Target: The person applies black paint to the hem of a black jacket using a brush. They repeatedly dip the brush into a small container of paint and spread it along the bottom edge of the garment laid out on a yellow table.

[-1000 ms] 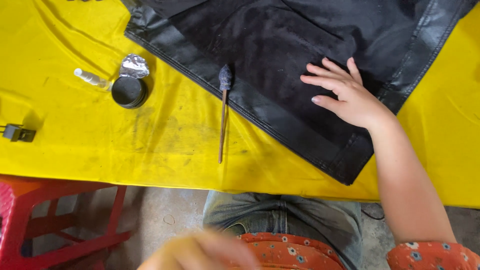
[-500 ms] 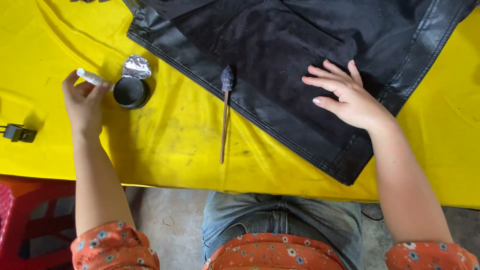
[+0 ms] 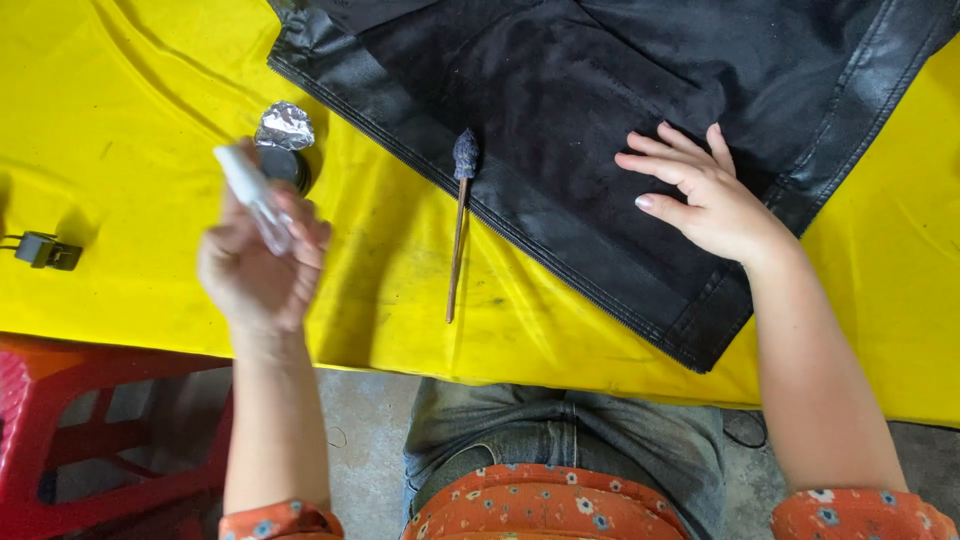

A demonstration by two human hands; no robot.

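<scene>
My left hand (image 3: pixel 262 262) is raised over the yellow table cover (image 3: pixel 130 130), closed around a small white tube (image 3: pixel 250 190) that looks blurred from motion. Just behind it sits a small round black tin (image 3: pixel 290 165) with its crumpled foil seal (image 3: pixel 284 126) peeled back. My right hand (image 3: pixel 700 200) lies flat, fingers apart, on a black leather jacket (image 3: pixel 600 110) spread over the table. A thin wooden stick with a dark padded tip (image 3: pixel 458 230) rests on the cover, its tip touching the jacket's zip edge.
A small dark clip (image 3: pixel 45 250) with a cord lies at the left edge of the table. A red plastic stool (image 3: pixel 70 430) stands below left on the grey floor. My lap, in jeans, is under the table's front edge.
My left hand came up from below, reached the white tube beside the tin, picked it up and lifted it toward me. The right hand stayed on the jacket.
</scene>
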